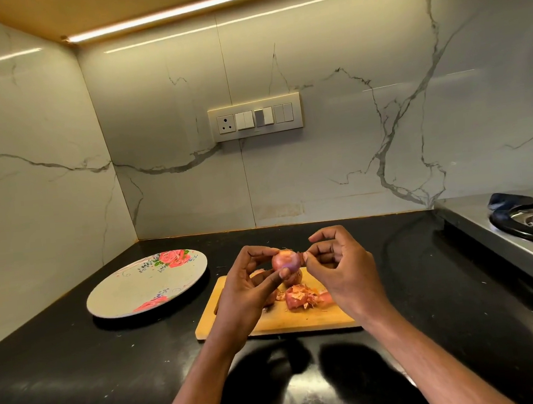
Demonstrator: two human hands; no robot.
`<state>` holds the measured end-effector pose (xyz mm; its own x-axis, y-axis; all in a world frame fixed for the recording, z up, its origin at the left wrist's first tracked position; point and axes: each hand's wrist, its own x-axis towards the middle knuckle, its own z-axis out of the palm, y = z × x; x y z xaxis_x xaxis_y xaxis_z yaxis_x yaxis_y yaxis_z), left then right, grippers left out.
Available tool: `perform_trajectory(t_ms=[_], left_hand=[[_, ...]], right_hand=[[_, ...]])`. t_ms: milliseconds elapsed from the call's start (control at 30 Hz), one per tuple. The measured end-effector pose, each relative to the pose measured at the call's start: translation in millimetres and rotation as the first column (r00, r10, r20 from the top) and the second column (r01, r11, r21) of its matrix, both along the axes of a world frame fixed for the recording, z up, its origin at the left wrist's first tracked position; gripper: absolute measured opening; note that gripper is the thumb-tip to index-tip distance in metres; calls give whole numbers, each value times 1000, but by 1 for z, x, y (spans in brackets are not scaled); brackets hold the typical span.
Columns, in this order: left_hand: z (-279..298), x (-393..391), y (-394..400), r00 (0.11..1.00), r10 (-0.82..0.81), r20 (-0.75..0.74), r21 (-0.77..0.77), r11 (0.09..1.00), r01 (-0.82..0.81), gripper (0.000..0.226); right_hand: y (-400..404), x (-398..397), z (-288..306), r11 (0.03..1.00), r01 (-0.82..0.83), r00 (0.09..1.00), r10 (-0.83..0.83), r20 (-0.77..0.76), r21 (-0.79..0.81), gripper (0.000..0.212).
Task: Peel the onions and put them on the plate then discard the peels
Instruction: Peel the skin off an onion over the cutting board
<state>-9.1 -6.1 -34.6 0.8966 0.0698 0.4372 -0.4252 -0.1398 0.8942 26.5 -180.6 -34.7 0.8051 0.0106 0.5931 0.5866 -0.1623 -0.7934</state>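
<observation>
My left hand grips a small pink-red onion between thumb and fingers, lifted above the wooden cutting board. My right hand is at the onion's right side, thumb and fingertips pinching at its skin. Loose peels lie in a pile on the board. Another onion sits on the board right behind my fingers, and one more is partly hidden by my left hand. The flowered plate lies to the left of the board with nothing on it.
The black countertop runs to marble walls at the left and back. A steel gas stove with a black burner ring stands at the right. A switch panel is on the back wall.
</observation>
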Motion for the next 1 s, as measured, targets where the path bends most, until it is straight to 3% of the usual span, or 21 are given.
perform_trajectory(t_ms=[167, 267, 400, 467, 733, 1000], left_hand=[[-1, 1, 2, 999, -34, -19, -47, 998, 34, 43], [-2, 2, 4, 997, -63, -33, -97, 993, 60, 48], [0, 3, 4, 991, -129, -41, -172, 978, 120, 51], [0, 3, 4, 989, -143, -42, -202, 971, 131, 43], [4, 0, 3, 986, -148, -75, -287, 950, 120, 41], [3, 2, 3, 989, -133, -71, -297, 949, 107, 41]], right_hand=[[-6, 12, -5, 993, 113, 993, -114, -26, -30, 13], [-7, 14, -9, 980, 111, 992, -121, -48, -168, 13], [-5, 13, -11, 937, 127, 992, -124, 32, -326, 20], [-4, 12, -11, 917, 125, 992, -116, 49, -378, 21], [-2, 12, -11, 902, 69, 997, -74, 5, -426, 4], [-2, 12, -12, 863, 57, 997, -72, -11, -503, 9]])
